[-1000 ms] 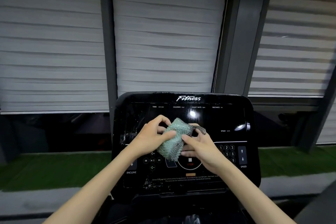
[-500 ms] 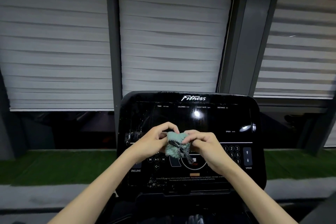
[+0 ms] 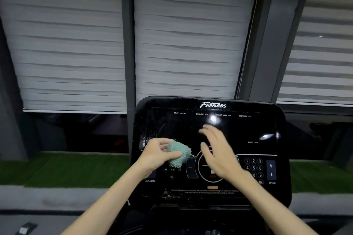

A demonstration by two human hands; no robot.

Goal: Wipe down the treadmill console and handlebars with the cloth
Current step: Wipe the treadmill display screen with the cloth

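The person stood at the treadmill, and everything turned on the left hand (image 3: 156, 155). Its fingers and thumb were curled round the green cloth (image 3: 178, 153). The cloth was bunched into a wad and stuck out of the grip to the right, toward the middle of the console (image 3: 246, 131). The right hand (image 3: 217, 156) was just beside the wad but apart from it, fingers spread and holding nothing. It was blurred, so I could not tell whether its fingertips touched the glass.

The cloth sat in front of the lower left part of the black panel, just above the small row of play buttons (image 3: 172, 169) and left of the big round dial (image 3: 205, 175). I could not tell whether it pressed on the surface or hung just off it.

The panel was wider than it was tall, its long side running left to right. White smears (image 3: 146, 140) showed along its left edge, just beyond the left hand's knuckles, and more specks (image 3: 168, 193) lay low down near the small print. To my eye the left hand was the nearer one to the dirt. A first pass would likely go left and up from the wad, then back across the width. The handlebars were out of sight below the panel.
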